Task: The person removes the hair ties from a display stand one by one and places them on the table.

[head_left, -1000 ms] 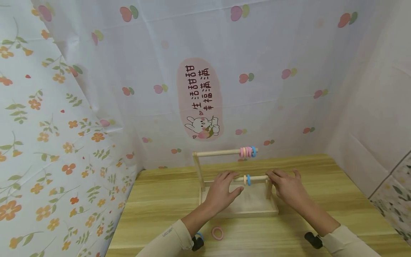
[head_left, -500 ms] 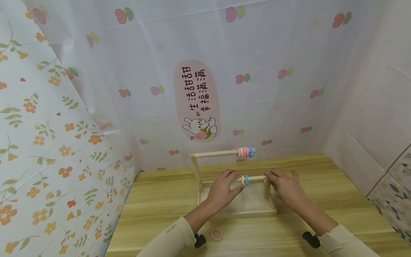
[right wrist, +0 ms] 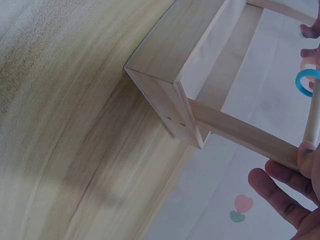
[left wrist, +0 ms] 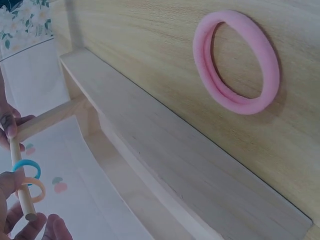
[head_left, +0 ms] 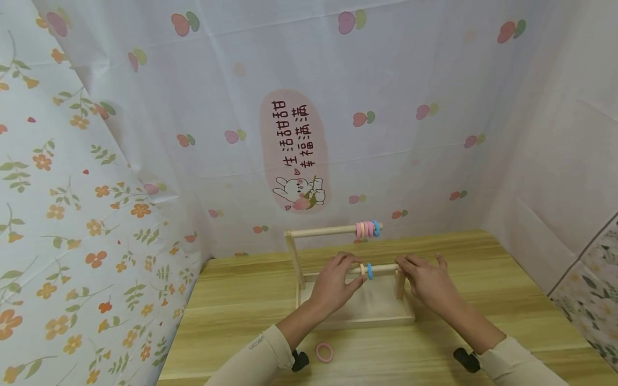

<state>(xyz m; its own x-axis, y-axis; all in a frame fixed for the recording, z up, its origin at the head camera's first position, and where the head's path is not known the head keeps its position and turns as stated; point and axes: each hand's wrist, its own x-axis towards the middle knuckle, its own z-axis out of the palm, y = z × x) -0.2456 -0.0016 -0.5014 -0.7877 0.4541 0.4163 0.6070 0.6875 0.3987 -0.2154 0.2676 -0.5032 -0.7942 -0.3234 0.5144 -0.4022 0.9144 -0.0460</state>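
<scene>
A wooden two-tier rack stands on the table, its lower rod carrying a peach hair tie and a blue hair tie. My left hand is at the rod's free end, thumb and fingers pinching the peach tie. The blue tie hangs just to its right on the rod. With my right hand I grip the rod's other end where it meets the short post. Several pink, peach and blue hair ties sit together near the free end of the upper rod.
A loose pink hair tie lies on the wood-grain table in front of the rack, near my left forearm. Behind the table hangs a printed white curtain, with a flowered one at left.
The peach tie has shifted slightly left along the lower rod, toward its free end. The gap between it and the blue tie is a little wider. The right hand keeps its grip; the head view moved slightly.
</scene>
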